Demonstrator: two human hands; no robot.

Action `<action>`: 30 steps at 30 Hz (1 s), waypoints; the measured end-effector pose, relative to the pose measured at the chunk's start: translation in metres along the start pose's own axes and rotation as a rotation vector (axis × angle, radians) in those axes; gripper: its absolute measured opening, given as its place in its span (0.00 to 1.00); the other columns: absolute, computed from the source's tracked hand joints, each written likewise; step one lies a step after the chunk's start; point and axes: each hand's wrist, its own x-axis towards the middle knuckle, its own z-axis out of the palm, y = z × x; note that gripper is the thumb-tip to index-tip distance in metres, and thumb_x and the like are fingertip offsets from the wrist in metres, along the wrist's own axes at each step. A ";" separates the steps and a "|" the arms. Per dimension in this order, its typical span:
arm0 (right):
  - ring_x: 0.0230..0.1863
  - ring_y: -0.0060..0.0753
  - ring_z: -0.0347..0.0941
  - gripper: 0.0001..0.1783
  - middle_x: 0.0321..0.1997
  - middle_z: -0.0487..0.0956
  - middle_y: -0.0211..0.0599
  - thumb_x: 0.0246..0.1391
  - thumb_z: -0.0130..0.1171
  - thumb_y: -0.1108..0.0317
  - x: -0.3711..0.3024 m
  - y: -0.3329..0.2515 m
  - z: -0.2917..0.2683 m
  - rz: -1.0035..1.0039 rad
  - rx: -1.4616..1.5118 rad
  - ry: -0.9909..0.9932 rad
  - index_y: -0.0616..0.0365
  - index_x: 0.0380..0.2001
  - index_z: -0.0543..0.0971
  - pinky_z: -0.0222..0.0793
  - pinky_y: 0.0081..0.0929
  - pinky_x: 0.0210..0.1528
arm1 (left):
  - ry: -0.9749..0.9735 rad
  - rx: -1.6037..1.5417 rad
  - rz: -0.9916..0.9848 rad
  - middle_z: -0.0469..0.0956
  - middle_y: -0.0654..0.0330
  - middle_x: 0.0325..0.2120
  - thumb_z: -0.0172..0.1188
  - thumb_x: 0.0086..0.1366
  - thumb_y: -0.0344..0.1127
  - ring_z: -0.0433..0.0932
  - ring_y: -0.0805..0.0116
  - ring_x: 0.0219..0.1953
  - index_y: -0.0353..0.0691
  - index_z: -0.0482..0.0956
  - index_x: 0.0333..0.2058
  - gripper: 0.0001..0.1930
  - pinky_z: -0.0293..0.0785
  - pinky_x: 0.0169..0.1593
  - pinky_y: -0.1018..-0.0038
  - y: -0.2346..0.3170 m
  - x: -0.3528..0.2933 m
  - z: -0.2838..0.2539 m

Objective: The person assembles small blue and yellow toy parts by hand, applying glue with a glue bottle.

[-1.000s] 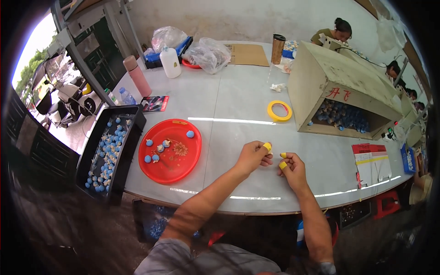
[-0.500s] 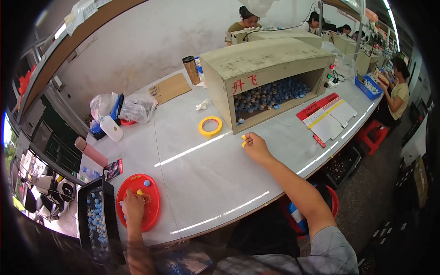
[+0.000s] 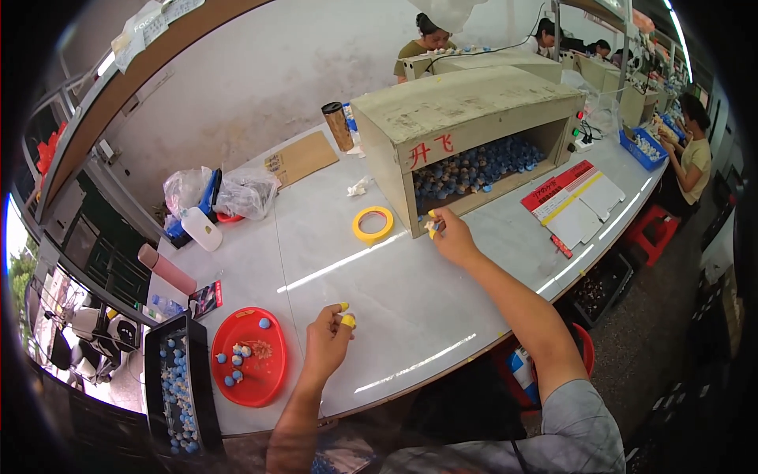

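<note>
My right hand is at the front left corner of a beige box. Its thumb and finger, in yellow fingertip covers, pinch a small pale piece. My left hand hovers over the grey tabletop, right of a round red tray. Its yellow-covered thumb and finger are apart, and I see nothing between them. Several small blue-and-white balls lie in the tray, with a single blue ball near its far rim. Heaped inside the box are many blue pieces.
Left of the tray, a black bin holds blue balls. A yellow tape roll lies by the box; a red-and-white card is to its right. A pink bottle, plastic bags and a tumbler stand farther back. Other people sit beyond.
My left hand has lifted out of the red tray and moved right, uncovering the balls there. My right hand stays by the box, with the pale piece now showing. The view has shifted slightly.
</note>
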 end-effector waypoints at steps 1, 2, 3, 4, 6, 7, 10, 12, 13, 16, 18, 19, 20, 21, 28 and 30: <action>0.46 0.35 0.75 0.23 0.44 0.79 0.38 0.48 0.58 0.79 -0.020 -0.005 -0.003 0.018 0.302 -0.079 0.59 0.50 0.72 0.72 0.31 0.42 | -0.002 -0.010 -0.004 0.81 0.53 0.30 0.56 0.68 0.36 0.81 0.67 0.30 0.28 0.73 0.49 0.17 0.76 0.35 0.74 -0.002 0.006 0.009; 0.46 0.33 0.74 0.24 0.45 0.78 0.36 0.48 0.58 0.79 -0.044 -0.024 -0.007 0.006 0.360 -0.167 0.59 0.52 0.71 0.71 0.29 0.42 | -0.162 -0.211 -0.137 0.80 0.53 0.35 0.54 0.69 0.36 0.81 0.66 0.34 0.28 0.72 0.51 0.18 0.77 0.38 0.75 -0.001 0.012 0.015; 0.46 0.31 0.74 0.26 0.46 0.78 0.35 0.49 0.58 0.80 -0.069 -0.047 -0.014 -0.001 0.413 -0.246 0.59 0.53 0.70 0.70 0.26 0.42 | -0.332 -0.415 -0.265 0.80 0.52 0.40 0.53 0.70 0.36 0.81 0.65 0.38 0.29 0.71 0.53 0.18 0.78 0.41 0.75 0.000 0.018 0.023; 0.47 0.30 0.73 0.27 0.48 0.78 0.34 0.48 0.56 0.81 -0.090 -0.060 -0.016 -0.071 0.400 -0.280 0.59 0.54 0.69 0.70 0.24 0.42 | -0.339 -0.419 -0.269 0.80 0.52 0.40 0.53 0.70 0.36 0.81 0.65 0.38 0.29 0.71 0.53 0.18 0.78 0.41 0.75 0.001 0.022 0.032; 0.49 0.30 0.73 0.28 0.49 0.78 0.33 0.48 0.55 0.83 -0.119 -0.078 -0.014 -0.131 0.384 -0.308 0.59 0.55 0.68 0.69 0.23 0.42 | -0.602 -0.731 -0.408 0.78 0.51 0.46 0.52 0.71 0.36 0.80 0.64 0.45 0.30 0.68 0.56 0.20 0.78 0.47 0.75 0.000 0.029 0.049; 0.52 0.32 0.71 0.28 0.49 0.78 0.34 0.48 0.55 0.83 -0.129 -0.086 -0.013 -0.154 0.390 -0.323 0.59 0.55 0.68 0.70 0.25 0.44 | -0.613 -0.731 -0.412 0.78 0.51 0.46 0.52 0.71 0.36 0.80 0.64 0.45 0.30 0.68 0.56 0.20 0.78 0.47 0.75 -0.004 0.029 0.052; 0.55 0.35 0.69 0.29 0.51 0.77 0.35 0.47 0.55 0.84 -0.145 -0.082 -0.009 -0.156 0.425 -0.312 0.59 0.56 0.68 0.71 0.29 0.48 | -0.629 -0.744 -0.409 0.78 0.53 0.44 0.59 0.67 0.37 0.81 0.67 0.42 0.30 0.70 0.55 0.22 0.80 0.45 0.77 -0.003 0.030 0.059; 0.53 0.41 0.72 0.29 0.49 0.75 0.39 0.46 0.57 0.84 -0.148 -0.082 -0.008 -0.188 0.434 -0.281 0.59 0.55 0.69 0.73 0.35 0.49 | -0.645 -0.742 -0.411 0.78 0.54 0.43 0.60 0.67 0.37 0.81 0.67 0.42 0.30 0.71 0.54 0.21 0.80 0.44 0.77 -0.004 0.030 0.061; 0.53 0.41 0.72 0.29 0.49 0.75 0.39 0.46 0.57 0.84 -0.150 -0.082 -0.006 -0.174 0.424 -0.263 0.59 0.55 0.69 0.73 0.35 0.49 | -0.640 -0.746 -0.410 0.79 0.54 0.42 0.60 0.67 0.37 0.81 0.68 0.42 0.30 0.71 0.53 0.21 0.81 0.44 0.78 -0.006 0.029 0.062; 0.56 0.49 0.68 0.34 0.53 0.72 0.45 0.41 0.60 0.82 -0.150 -0.083 -0.004 -0.271 0.308 -0.328 0.60 0.56 0.68 0.69 0.38 0.55 | -0.594 -0.682 -0.412 0.80 0.55 0.41 0.60 0.66 0.35 0.81 0.69 0.40 0.30 0.73 0.51 0.18 0.80 0.43 0.78 -0.004 0.023 0.056; 0.57 0.52 0.67 0.35 0.56 0.71 0.47 0.41 0.61 0.81 -0.151 -0.089 -0.024 -0.326 0.230 -0.141 0.61 0.57 0.66 0.66 0.39 0.58 | -0.480 -0.661 -0.421 0.80 0.54 0.41 0.59 0.65 0.32 0.81 0.69 0.39 0.31 0.74 0.49 0.16 0.80 0.40 0.79 0.004 0.018 0.054; 0.59 0.55 0.65 0.37 0.58 0.69 0.50 0.41 0.62 0.80 -0.150 -0.089 -0.032 -0.393 0.167 0.042 0.62 0.58 0.65 0.63 0.41 0.61 | -0.485 -0.677 -0.425 0.80 0.54 0.41 0.59 0.65 0.32 0.81 0.69 0.39 0.31 0.74 0.49 0.16 0.80 0.40 0.79 0.002 0.020 0.056; 0.62 0.58 0.62 0.39 0.62 0.64 0.55 0.42 0.62 0.78 -0.153 -0.079 -0.049 -0.357 0.059 0.237 0.64 0.60 0.62 0.59 0.43 0.64 | -0.461 -0.631 -0.428 0.80 0.54 0.41 0.59 0.65 0.31 0.81 0.69 0.39 0.30 0.74 0.50 0.16 0.79 0.41 0.79 0.000 0.021 0.054; 0.62 0.58 0.61 0.39 0.62 0.63 0.56 0.45 0.63 0.77 -0.159 -0.059 -0.063 -0.218 -0.032 0.456 0.65 0.61 0.60 0.59 0.44 0.63 | -0.430 -0.583 -0.434 0.80 0.55 0.41 0.59 0.65 0.30 0.82 0.68 0.40 0.30 0.73 0.50 0.16 0.79 0.41 0.79 -0.003 0.022 0.051; 0.67 0.57 0.54 0.33 0.60 0.65 0.52 0.50 0.64 0.65 -0.149 0.039 -0.151 0.503 -0.571 0.534 0.63 0.57 0.64 0.47 0.48 0.68 | -0.452 -0.696 -0.518 0.79 0.51 0.40 0.57 0.62 0.22 0.82 0.64 0.42 0.25 0.72 0.49 0.16 0.80 0.49 0.76 -0.009 0.028 0.047; 0.67 0.57 0.53 0.31 0.58 0.67 0.51 0.50 0.65 0.65 -0.149 0.060 -0.154 0.422 -0.588 0.476 0.63 0.55 0.66 0.46 0.49 0.68 | -0.471 -0.710 -0.520 0.78 0.50 0.42 0.57 0.62 0.22 0.82 0.62 0.43 0.24 0.71 0.50 0.17 0.79 0.50 0.75 -0.012 0.027 0.044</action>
